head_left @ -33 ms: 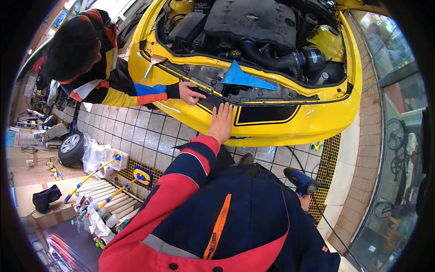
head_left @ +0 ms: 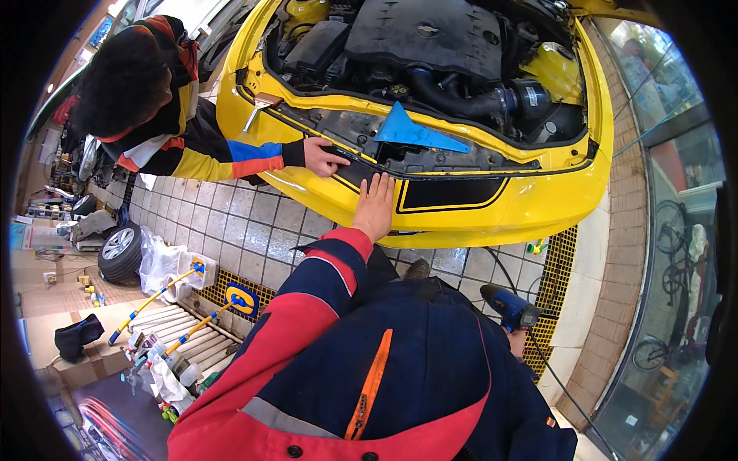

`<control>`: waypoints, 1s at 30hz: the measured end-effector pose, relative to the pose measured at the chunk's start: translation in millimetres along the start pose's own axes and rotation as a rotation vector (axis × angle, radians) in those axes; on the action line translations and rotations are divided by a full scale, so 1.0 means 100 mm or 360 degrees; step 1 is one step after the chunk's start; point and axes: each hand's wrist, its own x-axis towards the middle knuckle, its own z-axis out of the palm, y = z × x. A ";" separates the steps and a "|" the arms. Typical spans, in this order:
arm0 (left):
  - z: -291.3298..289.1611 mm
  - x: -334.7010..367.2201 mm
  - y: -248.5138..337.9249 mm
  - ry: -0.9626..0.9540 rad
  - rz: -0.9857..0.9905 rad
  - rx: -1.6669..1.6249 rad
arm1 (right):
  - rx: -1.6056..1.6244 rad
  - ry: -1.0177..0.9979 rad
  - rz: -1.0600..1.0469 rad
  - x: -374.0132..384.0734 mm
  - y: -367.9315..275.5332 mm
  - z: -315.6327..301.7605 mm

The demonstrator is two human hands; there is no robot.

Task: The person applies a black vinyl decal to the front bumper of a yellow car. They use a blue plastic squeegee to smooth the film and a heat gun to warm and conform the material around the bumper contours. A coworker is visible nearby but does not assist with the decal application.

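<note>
Car workshop, yellow car [head_left: 538, 206] with exposed engine [head_left: 427, 38], loose wheel [head_left: 120, 252], floor grating [head_left: 555, 269]

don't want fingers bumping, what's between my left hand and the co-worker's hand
In the head view, a short stretch of the black patch on the yellow bumper lies between the left hand and the co-worker's hand, with nothing lying on it.
</note>
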 end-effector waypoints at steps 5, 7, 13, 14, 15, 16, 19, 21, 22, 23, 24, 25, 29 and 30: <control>0.04 0.14 -0.11 -0.0042 0.0057 -0.0047 | 0.0035 -0.0129 0.0111 0.04 0.43 -0.07; 0.04 0.20 -0.14 -0.0029 0.0067 -0.0075 | 0.0029 -0.0134 0.0228 0.00 0.55 -0.10; -0.02 0.48 -0.23 0.0199 0.0171 -0.0151 | 0.0525 0.0067 -0.0126 -0.27 0.77 -0.04; -0.02 0.52 -0.23 0.0167 0.0189 -0.0124 | 0.0387 0.0051 -0.0047 -0.32 0.77 -0.05; -0.02 0.56 -0.23 0.0148 0.0183 -0.0081 | 0.0249 0.0035 0.0029 -0.35 0.75 -0.06; -0.02 0.59 -0.23 0.0075 0.0190 -0.0047 | 0.0114 0.0019 0.0102 -0.38 0.71 -0.09; 0.01 0.64 -0.24 0.0086 0.0203 -0.0058 | -0.0077 -0.0005 0.0343 -0.50 0.55 -0.13; 0.03 0.63 -0.23 0.0082 0.0195 -0.0033 | -0.0146 0.0117 0.0311 -0.57 0.44 -0.13; 0.04 0.62 -0.21 0.0111 0.0177 -0.0004 | -0.0101 0.0085 0.0354 -0.57 0.39 -0.12; 0.05 0.62 -0.19 0.0094 0.0200 0.0017 | -0.0058 0.0052 0.0394 -0.55 0.36 -0.10; 0.05 0.62 -0.17 0.0086 0.0199 0.0050 | -0.0048 0.0021 0.0458 -0.54 0.35 -0.07; 0.04 0.64 -0.16 0.0048 0.0192 0.0082 | -0.0480 -0.0034 0.0842 -0.48 0.35 -0.05; -0.10 0.77 -0.41 0.0052 0.0062 -0.0672 | 0.0360 0.0216 0.0007 -0.33 0.42 0.15; -0.15 0.77 -0.55 0.0263 -0.0037 -0.1166 | 0.0333 0.0215 0.0057 -0.29 0.42 0.17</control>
